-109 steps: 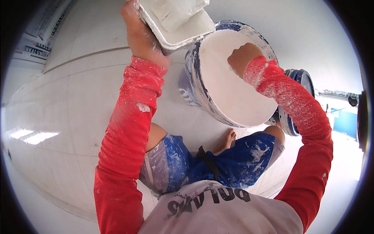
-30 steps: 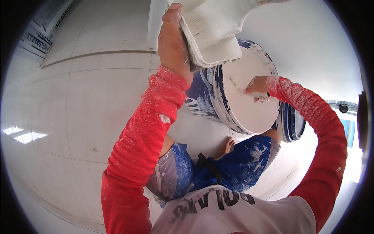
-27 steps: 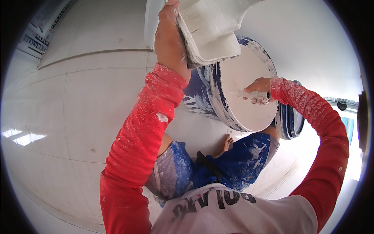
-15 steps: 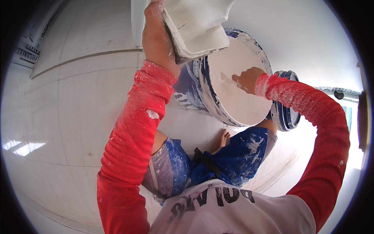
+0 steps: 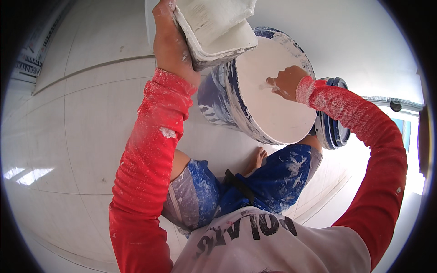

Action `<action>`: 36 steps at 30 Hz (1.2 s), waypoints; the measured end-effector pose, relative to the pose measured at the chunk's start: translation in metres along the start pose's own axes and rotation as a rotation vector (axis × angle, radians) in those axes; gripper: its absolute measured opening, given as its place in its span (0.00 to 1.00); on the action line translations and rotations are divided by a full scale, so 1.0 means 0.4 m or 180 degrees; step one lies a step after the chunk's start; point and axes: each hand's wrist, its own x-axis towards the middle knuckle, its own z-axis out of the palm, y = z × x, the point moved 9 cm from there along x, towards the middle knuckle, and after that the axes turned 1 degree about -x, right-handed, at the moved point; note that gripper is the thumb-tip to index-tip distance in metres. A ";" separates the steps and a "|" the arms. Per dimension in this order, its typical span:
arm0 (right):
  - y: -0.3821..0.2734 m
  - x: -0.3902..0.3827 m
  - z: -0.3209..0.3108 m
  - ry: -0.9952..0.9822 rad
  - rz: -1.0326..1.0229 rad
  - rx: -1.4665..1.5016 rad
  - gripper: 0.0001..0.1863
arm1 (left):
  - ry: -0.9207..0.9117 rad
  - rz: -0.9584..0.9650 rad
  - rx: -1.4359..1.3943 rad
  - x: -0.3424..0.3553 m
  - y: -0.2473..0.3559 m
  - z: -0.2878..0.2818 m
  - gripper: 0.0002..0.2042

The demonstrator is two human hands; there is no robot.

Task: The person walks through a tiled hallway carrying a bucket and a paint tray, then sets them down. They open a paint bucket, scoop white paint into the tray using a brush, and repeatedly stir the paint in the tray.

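Note:
My left hand (image 5: 172,43) is closed round the side of a rectangular mud pan (image 5: 218,58), tilted and coated in white compound. A broad, white-smeared flat piece (image 5: 216,18) lies across the pan; its far end is out of view. Right of the pan leans a large blue bucket (image 5: 218,98), filled nearly to its rim with smooth white joint compound (image 5: 277,113). Over the bucket's mouth, my right hand (image 5: 287,83) is closed on what looks like a small putty knife (image 5: 265,85), its blade mostly sunk in the compound.
Beyond the bucket's right side stands a smaller blue lidded pail (image 5: 334,123). A pale wall (image 5: 355,41) rises behind both. Large light tiles (image 5: 86,150) cover the floor at left. My bare foot (image 5: 259,158) and paint-spattered blue shorts (image 5: 273,182) are close below the bucket.
My left hand and the mud pan have shifted slightly left and up in view. The putty knife's blade, visible as a triangle before, has sunk into the compound.

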 end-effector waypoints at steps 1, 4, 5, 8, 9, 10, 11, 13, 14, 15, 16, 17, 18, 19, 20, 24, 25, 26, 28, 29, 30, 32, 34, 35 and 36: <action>0.012 -0.001 0.015 -0.0137 0.0191 0.0461 0.16 | 0.0217 0.0016 0.0348 -0.005 0.005 -0.019 0.29; 0.032 -0.025 0.126 -0.1403 0.0993 0.2809 0.18 | 0.0652 0.0086 0.1024 -0.019 0.030 -0.060 0.33; 0.027 -0.038 0.144 -0.1635 0.1091 0.3377 0.19 | 0.0653 0.0076 0.0993 -0.019 0.030 -0.063 0.32; 0.026 -0.113 0.176 -0.1947 0.1627 0.4976 0.21 | 0.0608 0.0096 0.0942 -0.018 0.030 -0.070 0.32; 0.039 -0.139 0.169 -0.1836 0.1705 0.5304 0.21 | 0.0589 0.0128 0.0943 -0.016 0.032 -0.072 0.31; 0.055 -0.168 0.165 -0.1771 0.1864 0.5563 0.21 | 0.0601 0.0109 0.0945 -0.015 0.030 -0.075 0.31; 0.059 -0.192 0.157 -0.1747 0.1888 0.5809 0.21 | 0.0602 0.0085 0.0947 -0.014 0.028 -0.078 0.31; 0.063 -0.233 0.137 -0.1670 0.1932 0.6334 0.20 | 0.0614 0.0066 0.0951 -0.010 0.022 -0.081 0.31; 0.072 -0.240 0.125 -0.1494 0.1884 0.6295 0.21 | 0.0624 0.0076 0.0956 -0.009 0.020 -0.082 0.31; 0.079 -0.238 0.117 -0.1389 0.1847 0.6177 0.22 | 0.0642 0.0082 0.0962 -0.008 0.019 -0.083 0.31; 0.086 -0.231 0.109 -0.1315 0.1794 0.6083 0.22 | 0.0660 0.0089 0.0971 -0.008 0.019 -0.083 0.31; 0.093 -0.218 0.107 -0.1236 0.1794 0.5956 0.22 | 0.0680 0.0110 0.0986 -0.008 0.020 -0.083 0.31; 0.100 -0.193 0.105 -0.1217 0.1645 0.5663 0.22 | 0.0701 0.0129 0.1013 -0.009 0.021 -0.082 0.31; 0.108 -0.164 0.111 -0.1191 0.1563 0.5356 0.22 | 0.0730 0.0077 0.1042 -0.010 0.019 -0.081 0.32; 0.113 -0.134 0.120 -0.1166 0.1440 0.5070 0.22 | 0.0759 0.0019 0.1073 -0.011 0.015 -0.080 0.32; 0.062 0.020 0.157 -0.1088 0.0069 0.3516 0.24 | 0.0863 0.0068 0.1308 -0.019 0.013 -0.066 0.32; 0.001 0.066 0.144 -0.0820 -0.0624 0.2893 0.24 | 0.0818 0.0016 0.1195 -0.019 0.006 -0.059 0.32; -0.023 0.070 0.155 -0.0803 -0.0829 0.2538 0.25 | 0.0784 -0.0029 0.1096 -0.018 0.003 -0.053 0.32; -0.064 0.072 0.179 -0.0997 -0.0758 0.2117 0.27 | 0.0739 -0.0068 0.0967 -0.014 -0.004 -0.043 0.31; -0.071 0.070 0.182 -0.1207 -0.0592 0.2118 0.29 | 0.0746 -0.0050 0.0944 -0.013 -0.003 -0.042 0.31; -0.084 0.058 0.183 -0.1517 -0.0487 0.2074 0.31 | 0.0755 -0.0029 0.0933 -0.013 -0.001 -0.041 0.31; -0.079 0.033 0.148 -0.1676 -0.0102 0.2277 0.33 | 0.0720 0.0015 0.0969 -0.014 0.006 -0.039 0.31; -0.069 0.011 0.106 -0.1760 0.0050 0.2424 0.33 | 0.0733 0.0018 0.1004 -0.015 0.007 -0.042 0.32; -0.066 0.010 0.086 -0.1765 0.0044 0.2369 0.32 | 0.0768 0.0011 0.1029 -0.018 0.007 -0.046 0.32; -0.060 0.006 0.071 -0.1772 0.0059 0.2299 0.31 | 0.0792 -0.0004 0.1046 -0.019 0.006 -0.048 0.32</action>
